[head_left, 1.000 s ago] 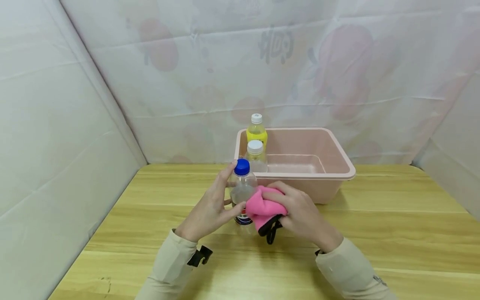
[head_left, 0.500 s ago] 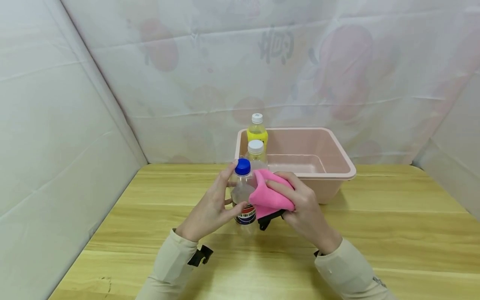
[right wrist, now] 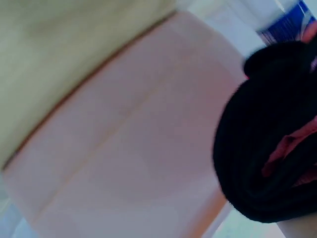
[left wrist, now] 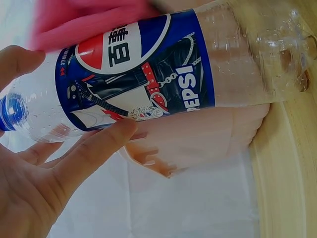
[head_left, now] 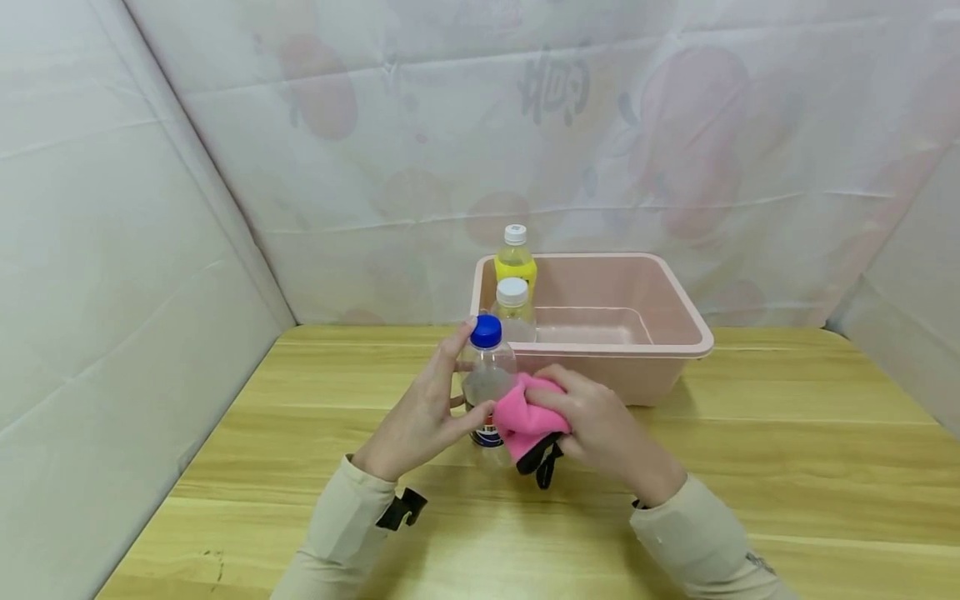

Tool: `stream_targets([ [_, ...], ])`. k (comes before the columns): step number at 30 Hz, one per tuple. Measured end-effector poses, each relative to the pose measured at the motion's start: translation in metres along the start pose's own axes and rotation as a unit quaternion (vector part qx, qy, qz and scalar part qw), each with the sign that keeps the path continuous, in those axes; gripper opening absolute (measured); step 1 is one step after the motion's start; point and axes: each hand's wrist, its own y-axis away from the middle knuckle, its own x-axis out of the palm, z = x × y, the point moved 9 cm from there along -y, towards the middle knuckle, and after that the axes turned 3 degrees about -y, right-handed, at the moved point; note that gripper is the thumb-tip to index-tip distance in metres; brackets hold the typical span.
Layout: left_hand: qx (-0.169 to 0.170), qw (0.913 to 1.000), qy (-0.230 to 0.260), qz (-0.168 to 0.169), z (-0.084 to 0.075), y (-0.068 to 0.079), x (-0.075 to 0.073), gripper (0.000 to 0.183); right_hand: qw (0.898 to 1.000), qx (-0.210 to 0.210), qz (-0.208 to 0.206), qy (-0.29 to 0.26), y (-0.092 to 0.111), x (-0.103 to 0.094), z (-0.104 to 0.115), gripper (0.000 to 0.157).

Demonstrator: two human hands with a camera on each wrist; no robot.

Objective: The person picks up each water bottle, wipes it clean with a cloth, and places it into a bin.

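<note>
A clear plastic Pepsi bottle (head_left: 489,379) with a blue cap stands upright near the middle of the table. My left hand (head_left: 420,417) grips it from the left, thumb at the label and a finger up by the cap. The left wrist view shows the blue label (left wrist: 143,69) close up. In my right hand (head_left: 603,429) is a bunched pink cloth (head_left: 525,417) with a black edge and loop, pressed against the bottle's right side. Its black trim (right wrist: 262,134) fills the right of the right wrist view, where the bottle is mostly cut off.
Just behind the hands sits a pink plastic basin (head_left: 622,354). Along its left side stand a white-capped clear bottle (head_left: 513,312) and a yellow-labelled bottle (head_left: 515,265). White printed fabric (head_left: 420,167) encloses the wooden table (head_left: 787,450) at the back and sides.
The pink cloth went up the bottle's right side, then came back down to the label with my right hand. My left hand and the bottle have stayed in place.
</note>
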Motion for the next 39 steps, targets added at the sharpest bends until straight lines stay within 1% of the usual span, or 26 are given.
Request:
stream_targets([
  [2, -0.001, 1.0000, 0.004, 0.002, 0.000, 0.000, 0.000, 0.093, 0.997, 0.012, 0.071, 0.025, 0.005, 0.017, -0.003, 0.055],
  [4, -0.005, 1.0000, 0.006, 0.003, 0.001, 0.000, 0.001, 0.093, 0.988, 0.033, 0.148, 0.041, 0.013, 0.038, -0.007, 0.046],
  [5, -0.006, 1.0000, 0.006, 0.003, 0.001, 0.000, 0.001, 0.093, 0.982, 0.041, 0.180, 0.046, 0.017, 0.046, -0.008, 0.044],
  [7, -0.007, 1.0000, 0.006, 0.002, 0.001, 0.000, 0.001, 0.093, 0.970, 0.056, 0.230, 0.058, 0.024, 0.059, -0.010, 0.039],
  [8, -0.007, 1.0000, 0.005, 0.001, 0.001, 0.000, 0.001, 0.093, 0.966, 0.061, 0.244, 0.059, 0.025, 0.063, -0.011, 0.036],
  [9, -0.008, 1.0000, 0.005, 0.001, 0.002, 0.000, 0.001, 0.093, 0.965, 0.065, 0.249, 0.057, 0.027, 0.066, -0.011, 0.035],
  [16, -0.012, 0.9999, 0.008, 0.005, 0.001, -0.001, 0.002, 0.093, 0.966, 0.063, 0.245, 0.051, 0.026, 0.063, -0.010, 0.033],
  [20, -0.015, 0.9998, 0.011, 0.006, 0.002, -0.001, 0.002, 0.093, 0.966, 0.065, 0.244, 0.051, 0.025, 0.060, -0.011, 0.038],
  [23, -0.013, 0.9999, 0.008, 0.006, 0.002, 0.000, 0.002, 0.093, 0.972, 0.060, 0.223, 0.047, 0.022, 0.053, -0.011, 0.042],
  [26, -0.007, 1.0000, 0.004, 0.004, 0.002, 0.000, 0.001, 0.093, 0.983, 0.048, 0.173, 0.042, 0.015, 0.040, -0.008, 0.048],
  [29, -0.004, 1.0000, 0.003, 0.003, 0.001, 0.001, 0.001, 0.094, 0.995, 0.036, 0.088, 0.037, 0.006, 0.018, -0.002, 0.056],
  [31, -0.001, 1.0000, 0.000, 0.001, 0.001, 0.001, 0.000, 0.094, 0.999, 0.028, 0.024, 0.027, 0.001, 0.002, 0.003, 0.057],
  [33, 0.002, 1.0000, -0.003, 0.000, 0.000, 0.001, 0.000, 0.094, 0.999, 0.021, -0.039, 0.011, -0.003, -0.013, 0.008, 0.060],
  [35, 0.005, 1.0000, -0.006, -0.001, 0.000, 0.001, 0.000, 0.094, 0.996, 0.013, -0.091, -0.007, -0.005, -0.025, 0.011, 0.061],
  [37, 0.008, 1.0000, -0.005, -0.001, 0.000, 0.000, 0.000, 0.094, 0.992, 0.007, -0.124, -0.023, -0.005, -0.032, 0.013, 0.063],
  [39, 0.009, 1.0000, -0.004, 0.000, -0.001, -0.001, 0.000, 0.094, 0.989, 0.006, -0.142, -0.031, -0.004, -0.035, 0.014, 0.069],
])
